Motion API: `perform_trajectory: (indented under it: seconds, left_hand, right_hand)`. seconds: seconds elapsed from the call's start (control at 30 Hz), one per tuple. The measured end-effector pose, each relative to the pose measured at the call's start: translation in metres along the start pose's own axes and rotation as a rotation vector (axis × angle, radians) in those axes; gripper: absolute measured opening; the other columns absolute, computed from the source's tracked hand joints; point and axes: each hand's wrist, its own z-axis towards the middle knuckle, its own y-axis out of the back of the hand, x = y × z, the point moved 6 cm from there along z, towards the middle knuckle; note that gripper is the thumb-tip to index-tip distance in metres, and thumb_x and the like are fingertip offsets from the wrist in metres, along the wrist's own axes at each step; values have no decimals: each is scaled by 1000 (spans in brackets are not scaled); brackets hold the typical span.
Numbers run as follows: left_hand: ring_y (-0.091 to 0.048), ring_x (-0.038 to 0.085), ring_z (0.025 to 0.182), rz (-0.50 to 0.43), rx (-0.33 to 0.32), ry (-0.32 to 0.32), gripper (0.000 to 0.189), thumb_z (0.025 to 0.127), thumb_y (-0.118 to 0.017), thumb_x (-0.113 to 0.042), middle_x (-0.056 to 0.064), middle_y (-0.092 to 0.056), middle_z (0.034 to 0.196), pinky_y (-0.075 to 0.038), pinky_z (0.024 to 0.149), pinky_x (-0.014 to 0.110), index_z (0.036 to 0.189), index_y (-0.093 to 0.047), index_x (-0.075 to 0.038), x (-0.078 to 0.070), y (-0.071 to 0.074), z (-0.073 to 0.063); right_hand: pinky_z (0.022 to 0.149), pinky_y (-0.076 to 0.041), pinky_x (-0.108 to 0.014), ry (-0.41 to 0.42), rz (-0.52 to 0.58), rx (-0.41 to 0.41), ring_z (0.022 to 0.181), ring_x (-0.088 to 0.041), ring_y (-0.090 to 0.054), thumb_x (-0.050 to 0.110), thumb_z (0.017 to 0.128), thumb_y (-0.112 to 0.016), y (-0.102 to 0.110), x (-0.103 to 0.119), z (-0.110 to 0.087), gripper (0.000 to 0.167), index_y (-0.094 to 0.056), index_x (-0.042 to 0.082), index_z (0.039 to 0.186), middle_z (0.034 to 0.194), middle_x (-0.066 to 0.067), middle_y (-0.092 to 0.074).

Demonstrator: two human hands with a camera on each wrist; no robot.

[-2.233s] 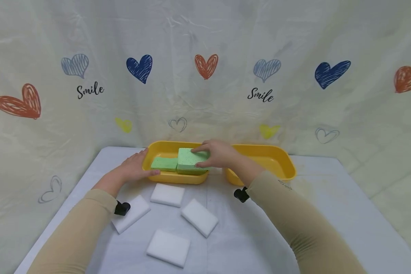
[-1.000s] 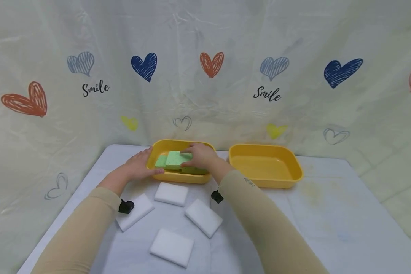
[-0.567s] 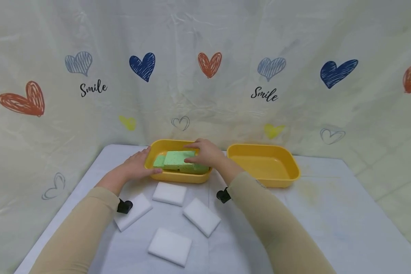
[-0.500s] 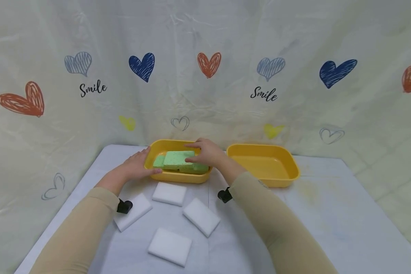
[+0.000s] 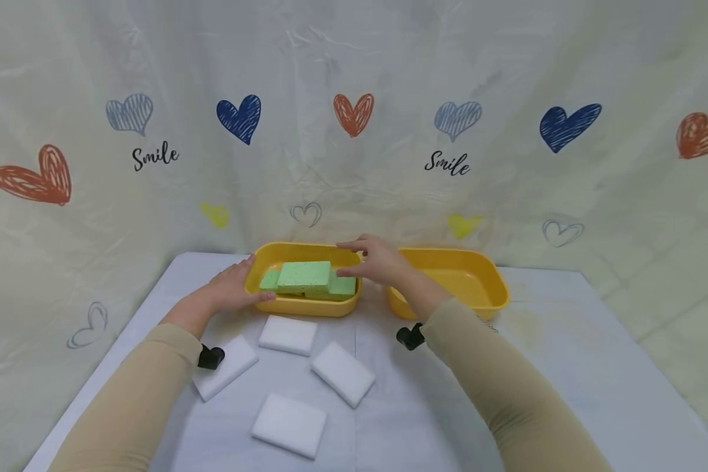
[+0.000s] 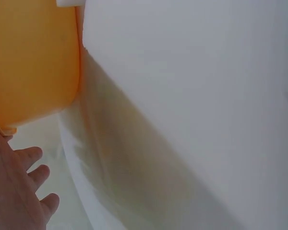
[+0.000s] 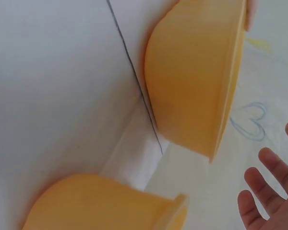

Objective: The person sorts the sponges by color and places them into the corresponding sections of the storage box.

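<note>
In the head view, a yellow plastic tray (image 5: pixel 330 308) stands left of centre at the back of the table. Inside it, one speckled green sponge (image 5: pixel 304 276) lies across two other green sponges, a left one (image 5: pixel 268 282) and a right one (image 5: pixel 343 286). My left hand (image 5: pixel 231 286) holds the tray's left end, thumb over the front rim and fingers along the side. Over the tray's right end hovers my right hand (image 5: pixel 380 261), thumb and forefinger apart with nothing between them. The right wrist view shows those fingers (image 7: pixel 273 167) spread beyond the rim.
A second yellow tray (image 5: pixel 495 288) stands to the right, partly behind my right forearm. Several white sponge blocks lie in front: one (image 5: pixel 288 335) near the tray, others (image 5: pixel 343 373) (image 5: pixel 290 425) closer, and one (image 5: pixel 227 370) under my left wrist. A printed curtain (image 5: pixel 354 183) hangs behind.
The green sponge my right hand held has moved left within the tray and now rests on the other two. My right hand has let go and drawn back right. The left hand stays put.
</note>
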Motion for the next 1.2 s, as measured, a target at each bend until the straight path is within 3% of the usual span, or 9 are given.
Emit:
perform_trajectory:
  seconds: [0.23, 0.47, 0.77, 0.97, 1.2]
  left_hand:
    - [-15, 50, 144, 3, -3, -16, 126, 79, -58, -79, 29, -15, 160, -16, 115, 65, 157, -1, 1, 0, 0, 0]
    - [-16, 50, 144, 7, -1, -25, 127, 78, -57, -81, 30, -16, 159, -17, 115, 65, 157, -2, 2, -2, 1, -3]
    - [-15, 53, 143, 3, -14, -56, 125, 80, -58, -77, 33, -14, 158, -15, 114, 66, 156, -2, 5, -3, 2, -5]
    - [-16, 52, 143, 0, -19, -53, 122, 82, -60, -74, 32, -15, 159, -16, 115, 65, 156, -3, 4, -6, 2, -6]
    - [-14, 51, 144, 2, -12, -52, 122, 82, -60, -73, 31, -14, 159, -14, 116, 64, 156, -2, 5, -6, 2, -5]
  right_hand:
    - [93, -49, -43, -32, 2, -19, 117, -31, -52, 60, 77, -78, 19, -21, -20, 75, -53, 36, 144, 129, -4, -55]
    - [93, -48, -45, -74, 6, -58, 114, -30, -50, 52, 80, -79, 33, -41, -43, 70, -54, 35, 143, 127, -7, -55]
    - [97, -45, -49, -144, 16, -84, 116, -28, -48, 67, 73, -75, 53, -73, -78, 79, -55, 35, 142, 133, -4, -54]
    - [93, -46, -49, -171, -36, -126, 114, -31, -50, 62, 76, -77, 69, -99, -107, 77, -57, 28, 142, 133, -9, -55]
    - [85, -49, -45, -291, -63, -136, 111, -33, -46, 60, 80, -75, 86, -139, -147, 80, -52, 22, 146, 131, -15, -53]
